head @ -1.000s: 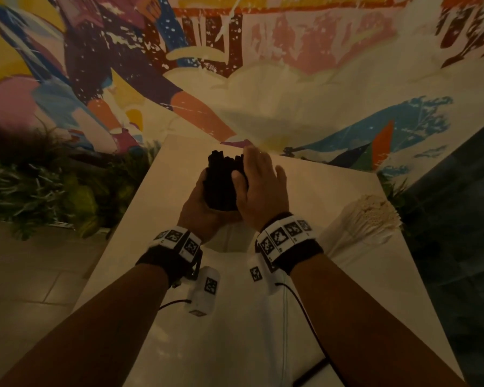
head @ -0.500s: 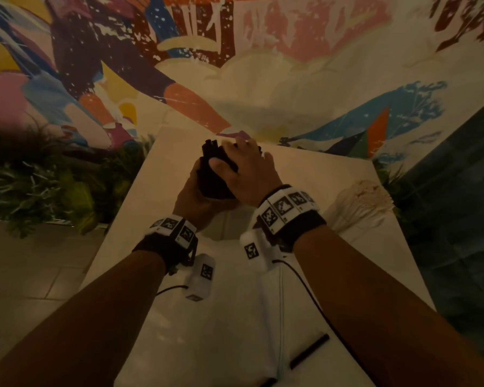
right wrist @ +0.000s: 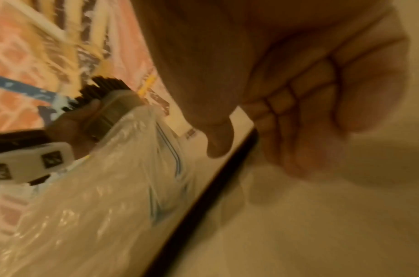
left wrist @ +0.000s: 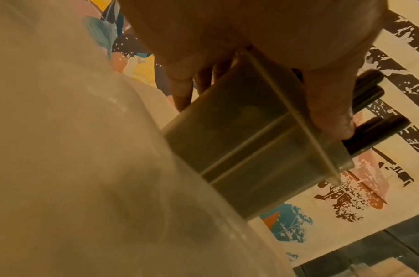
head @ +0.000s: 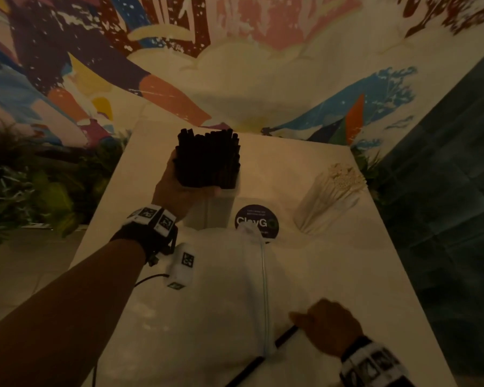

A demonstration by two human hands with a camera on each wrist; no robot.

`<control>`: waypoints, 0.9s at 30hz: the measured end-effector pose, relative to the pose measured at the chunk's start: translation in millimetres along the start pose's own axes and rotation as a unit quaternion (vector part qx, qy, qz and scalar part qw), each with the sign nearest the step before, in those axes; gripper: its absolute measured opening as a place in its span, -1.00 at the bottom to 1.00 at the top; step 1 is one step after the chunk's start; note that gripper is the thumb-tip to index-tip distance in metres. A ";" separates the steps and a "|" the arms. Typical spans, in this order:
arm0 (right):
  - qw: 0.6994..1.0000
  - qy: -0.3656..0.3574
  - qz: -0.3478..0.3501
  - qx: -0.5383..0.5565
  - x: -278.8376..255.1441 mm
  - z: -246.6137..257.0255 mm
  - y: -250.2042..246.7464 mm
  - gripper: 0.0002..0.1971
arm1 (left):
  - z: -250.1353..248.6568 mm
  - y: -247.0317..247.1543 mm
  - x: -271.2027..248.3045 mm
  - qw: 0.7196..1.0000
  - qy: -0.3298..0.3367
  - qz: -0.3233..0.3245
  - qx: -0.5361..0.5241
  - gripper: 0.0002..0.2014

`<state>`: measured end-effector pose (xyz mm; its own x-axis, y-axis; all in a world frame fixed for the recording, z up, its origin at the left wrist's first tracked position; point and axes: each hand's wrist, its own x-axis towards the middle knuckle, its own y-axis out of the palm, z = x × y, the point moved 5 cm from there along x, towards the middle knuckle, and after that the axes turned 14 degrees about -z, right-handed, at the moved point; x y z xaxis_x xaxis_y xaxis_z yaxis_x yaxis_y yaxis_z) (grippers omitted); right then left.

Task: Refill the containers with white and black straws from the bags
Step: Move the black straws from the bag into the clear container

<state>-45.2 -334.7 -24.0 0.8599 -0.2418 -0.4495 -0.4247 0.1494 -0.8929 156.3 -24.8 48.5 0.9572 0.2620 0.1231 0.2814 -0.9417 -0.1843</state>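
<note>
A clear square container [head: 217, 209] packed with black straws [head: 207, 160] stands at the far middle of the white table [head: 355, 277]. My left hand [head: 179, 188] grips it from the left; in the left wrist view thumb and fingers [left wrist: 179, 93] clasp the container [left wrist: 251, 150] with straw ends [left wrist: 374, 129] poking out. One loose black straw [head: 263, 356] lies on the table near me. My right hand [head: 323, 324] is on its far end, thumb and curled fingers [right wrist: 286, 150] either side of the straw [right wrist: 203, 206]. White straws [head: 336, 188] fan out at the right.
A crumpled clear plastic bag [head: 213, 297] covers the table's middle, under my left wrist. A round dark ClayGo sticker [head: 256, 220] sits beside the container. Green plants [head: 39, 191] line the left edge, a painted wall stands behind, and dark floor tiles [head: 444, 219] lie to the right.
My right hand has left the top of the black straw bundle and dropped back to the loose black straw near me. The left hand still holds the container.
</note>
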 end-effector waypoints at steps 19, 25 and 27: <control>0.569 -0.118 -0.313 0.751 -20.6 122.1 -228.1 -0.66 | -13.4 -2.9 -6.4 0.999 -0.015 -0.030 0.012 0.02; 0.453 -0.183 -0.246 0.837 7.1 187.1 -284.7 -0.52 | -17.7 -0.6 -11.2 0.999 -0.040 -0.013 -0.025 0.19; 0.455 -0.194 -0.247 0.833 19.7 199.0 -280.5 -0.54 | -20.5 -2.8 -11.5 0.999 -0.042 -0.018 -0.020 0.14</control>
<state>147.1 -190.6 222.8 0.8563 -0.5015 0.1239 0.3737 0.7670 0.5216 143.1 -29.5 67.6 0.9496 0.3101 0.0464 0.3136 -0.9388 -0.1427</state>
